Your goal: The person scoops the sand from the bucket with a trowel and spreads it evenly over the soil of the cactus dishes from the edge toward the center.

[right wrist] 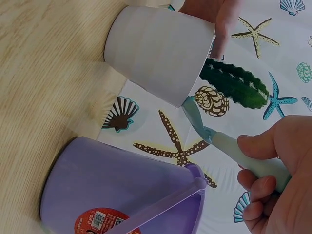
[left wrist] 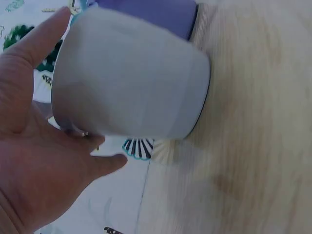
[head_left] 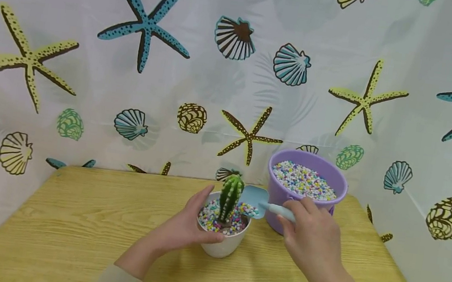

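A small green cactus [head_left: 230, 198] stands in a white pot [head_left: 222, 247] filled with multicoloured pebbles [head_left: 211, 214]. My left hand [head_left: 189, 224] holds the pot at its left side, thumb along the near rim and fingers toward the back. In my right hand [head_left: 316, 234] is the pale handle of a light blue toy shovel [head_left: 256, 197], gripped between thumb and curled fingers. Some pebbles lie on the shovel's blade, which tilts over the pot's right rim beside the cactus. From the right wrist view, the blade's tip meets the rim of the pot.
Behind and right of the pot stands a purple bucket [head_left: 274, 214], with pebbles [head_left: 304, 180] inside; its handle hangs down its side. Both containers stand on a wooden table [head_left: 113, 212]. Cloth printed with starfish and shells [head_left: 164, 85] hangs along the back and sides.
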Demonstrator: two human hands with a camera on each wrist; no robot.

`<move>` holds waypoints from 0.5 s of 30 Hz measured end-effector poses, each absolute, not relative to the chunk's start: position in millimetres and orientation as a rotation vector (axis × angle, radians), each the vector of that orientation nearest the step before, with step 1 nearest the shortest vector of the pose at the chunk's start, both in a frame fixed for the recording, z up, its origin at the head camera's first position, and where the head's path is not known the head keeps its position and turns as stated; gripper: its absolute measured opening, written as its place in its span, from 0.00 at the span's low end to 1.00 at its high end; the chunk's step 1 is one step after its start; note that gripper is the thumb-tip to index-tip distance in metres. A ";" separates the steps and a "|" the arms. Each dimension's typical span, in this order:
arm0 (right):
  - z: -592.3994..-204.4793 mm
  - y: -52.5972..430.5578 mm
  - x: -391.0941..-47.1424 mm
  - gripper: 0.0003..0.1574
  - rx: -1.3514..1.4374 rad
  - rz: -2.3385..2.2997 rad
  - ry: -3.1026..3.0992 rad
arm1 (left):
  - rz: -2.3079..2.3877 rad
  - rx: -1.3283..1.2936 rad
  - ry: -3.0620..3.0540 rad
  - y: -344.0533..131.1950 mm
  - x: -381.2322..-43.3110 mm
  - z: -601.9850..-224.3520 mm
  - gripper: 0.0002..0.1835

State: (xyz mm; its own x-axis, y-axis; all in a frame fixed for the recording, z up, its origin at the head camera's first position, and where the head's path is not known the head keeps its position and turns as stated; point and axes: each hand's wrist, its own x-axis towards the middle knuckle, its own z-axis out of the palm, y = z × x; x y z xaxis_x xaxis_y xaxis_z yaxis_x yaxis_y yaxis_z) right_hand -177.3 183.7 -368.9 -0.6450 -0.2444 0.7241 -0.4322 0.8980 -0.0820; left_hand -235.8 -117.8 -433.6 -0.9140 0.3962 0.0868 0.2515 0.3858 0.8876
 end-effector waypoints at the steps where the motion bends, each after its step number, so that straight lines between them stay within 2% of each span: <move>1: -369.3 183.5 -177.5 0.20 0.483 0.314 -2.295 | 1.554 0.597 2.476 -120.4 -238.3 -432.7 0.70; 6: -371.0 182.5 -178.4 0.21 0.494 0.301 -2.277 | 1.541 0.581 2.482 -123.2 -241.8 -436.0 0.69; 15: -372.2 180.0 -179.8 0.21 0.520 0.280 -2.241 | 1.655 0.482 2.599 -107.5 -228.9 -442.0 0.70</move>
State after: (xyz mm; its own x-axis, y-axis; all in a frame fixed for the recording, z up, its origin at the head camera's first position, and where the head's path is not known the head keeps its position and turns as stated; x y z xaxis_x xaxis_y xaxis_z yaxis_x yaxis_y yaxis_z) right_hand -179.8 180.0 -372.2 -0.5945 -0.2756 0.7554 -0.4529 0.8910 -0.0314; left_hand -228.9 -107.5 -442.0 -0.9519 0.2696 0.1456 0.2459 0.3890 0.8878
